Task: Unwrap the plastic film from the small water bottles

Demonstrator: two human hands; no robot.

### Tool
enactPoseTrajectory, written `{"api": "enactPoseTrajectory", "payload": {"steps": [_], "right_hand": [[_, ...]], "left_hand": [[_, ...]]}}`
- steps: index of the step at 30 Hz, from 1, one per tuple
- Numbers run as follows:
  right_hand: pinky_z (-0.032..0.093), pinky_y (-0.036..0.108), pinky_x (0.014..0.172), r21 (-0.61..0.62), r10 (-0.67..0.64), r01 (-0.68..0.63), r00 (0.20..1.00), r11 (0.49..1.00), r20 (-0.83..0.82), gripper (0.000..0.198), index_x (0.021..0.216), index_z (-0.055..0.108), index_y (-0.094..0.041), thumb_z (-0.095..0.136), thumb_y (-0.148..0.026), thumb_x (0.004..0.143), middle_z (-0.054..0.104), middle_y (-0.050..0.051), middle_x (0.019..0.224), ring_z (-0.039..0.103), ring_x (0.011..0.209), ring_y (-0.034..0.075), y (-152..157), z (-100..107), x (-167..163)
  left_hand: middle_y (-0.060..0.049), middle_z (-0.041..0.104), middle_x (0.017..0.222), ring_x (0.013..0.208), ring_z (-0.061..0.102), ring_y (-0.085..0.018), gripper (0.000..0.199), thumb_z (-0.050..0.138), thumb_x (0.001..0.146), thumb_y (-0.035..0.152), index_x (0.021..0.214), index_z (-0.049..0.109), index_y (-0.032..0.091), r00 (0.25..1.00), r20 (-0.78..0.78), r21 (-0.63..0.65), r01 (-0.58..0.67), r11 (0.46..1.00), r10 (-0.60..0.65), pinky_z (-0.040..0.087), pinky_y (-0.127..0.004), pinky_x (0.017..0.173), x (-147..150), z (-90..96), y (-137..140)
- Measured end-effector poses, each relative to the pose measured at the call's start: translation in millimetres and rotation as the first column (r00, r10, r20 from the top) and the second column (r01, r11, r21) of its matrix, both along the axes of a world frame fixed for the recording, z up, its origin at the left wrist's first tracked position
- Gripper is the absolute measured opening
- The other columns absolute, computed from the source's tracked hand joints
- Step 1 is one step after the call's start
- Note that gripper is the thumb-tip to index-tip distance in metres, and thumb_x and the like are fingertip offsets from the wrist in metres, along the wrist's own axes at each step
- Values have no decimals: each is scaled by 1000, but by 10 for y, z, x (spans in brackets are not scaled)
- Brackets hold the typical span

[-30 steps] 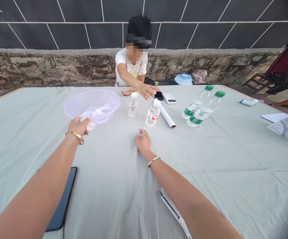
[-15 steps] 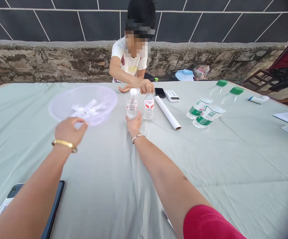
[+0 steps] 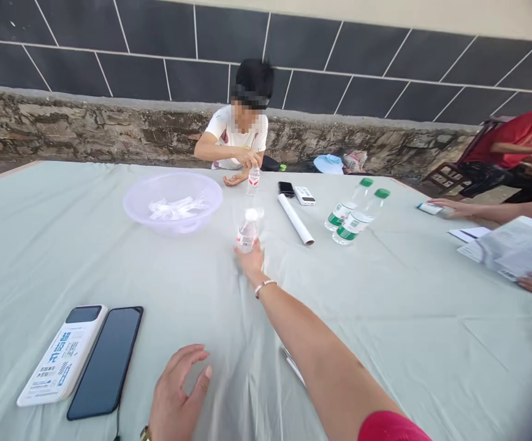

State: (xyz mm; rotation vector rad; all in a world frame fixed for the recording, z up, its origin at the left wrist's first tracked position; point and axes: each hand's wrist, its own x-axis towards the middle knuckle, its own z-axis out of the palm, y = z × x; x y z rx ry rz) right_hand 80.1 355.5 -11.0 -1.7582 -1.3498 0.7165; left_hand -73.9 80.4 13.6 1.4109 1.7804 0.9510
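Observation:
My right hand [image 3: 250, 260] is wrapped round the lower part of a small clear water bottle [image 3: 248, 231] with a white cap and a red-and-white label, standing at the middle of the table. Close to me, my left hand [image 3: 179, 389] hovers over the cloth with its fingers apart and holds nothing. Across the table a person [image 3: 238, 144] in a white shirt grips the top of a second small bottle [image 3: 254, 182]. A pale purple basin [image 3: 132, 205] with white plastic pieces [image 3: 176, 208] in it stands left of the bottles.
A smartphone [image 3: 105, 364] and a white power bank [image 3: 61, 358] lie at the near left. Right of centre are a white paper roll [image 3: 295, 219], a black phone [image 3: 285, 188], another power bank [image 3: 304, 195] and two green-capped bottles [image 3: 352, 225]. Another person's hands hold papers [image 3: 523, 248] at right.
My left hand has drawn back from the basin's rim towards me, fingers now apart. My right hand has brought its bottle nearer, while the other person's bottle has moved away towards them.

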Motion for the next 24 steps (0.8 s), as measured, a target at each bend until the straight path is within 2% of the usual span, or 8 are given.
{"api": "enactPoseTrajectory", "payload": {"steps": [4,7,11,14,17,20,22,24], "right_hand": [[48,38,81,-52,146,-157,974,986,-173,47,103,56,-21,71,-36,62,68,5,95,63,88,23,-1106,80,69],[48,39,83,-101,260,-377,785,921,-562,38,96,61,-19,70,-40,64,69,7,95,64,89,25,-1917,159,128],[45,41,88,-59,231,-673,332,737,-915,44,100,65,-15,68,-45,67,69,10,98,64,93,25,-2762,210,286],[44,38,87,-36,183,-755,204,655,-962,47,99,66,-15,69,-47,66,68,10,100,62,94,24,-3113,198,424],[46,35,80,-94,251,-818,280,567,-927,49,99,66,-18,66,-56,67,67,8,97,62,87,21,-3239,231,560],[46,33,69,-237,534,-830,516,504,-670,52,82,68,-17,49,-65,79,67,7,79,60,72,19,-3197,346,745],[45,32,68,-294,613,-687,726,664,-311,51,77,67,-18,40,-61,85,66,7,76,59,71,20,-3098,422,914],[43,34,75,-252,455,-418,884,873,106,40,90,66,-19,42,-51,88,66,8,91,59,83,22,-2971,448,1092]], "left_hand": [[-9,68,111,107,61,-26,39,57,78,51,104,68,24,966,241,28,-109,994,99,51,-38,91,103,15,-123],[-11,64,119,115,56,-27,55,58,77,55,119,60,20,842,511,-80,-152,985,171,43,-42,100,192,29,-168],[-12,62,123,119,53,-28,61,54,78,61,122,58,19,519,848,-196,122,973,106,42,-42,100,395,25,-315],[-13,67,112,111,58,-30,61,53,77,65,109,65,14,248,964,-182,337,924,100,44,-42,95,590,-17,-499],[-13,69,99,99,63,-29,60,58,72,65,101,67,13,95,980,-199,378,904,176,48,-41,87,737,-52,-646],[-10,69,82,84,66,-27,56,63,68,64,90,67,13,85,964,-265,288,920,251,51,-38,75,789,-48,-679],[-7,67,73,74,66,-24,51,70,64,60,86,64,14,168,944,-308,131,942,285,51,-34,68,792,-38,-645],[-3,65,68,66,65,-20,49,75,60,55,84,60,16,286,908,-308,-38,950,306,50,-31,62,797,-40,-592]]}}
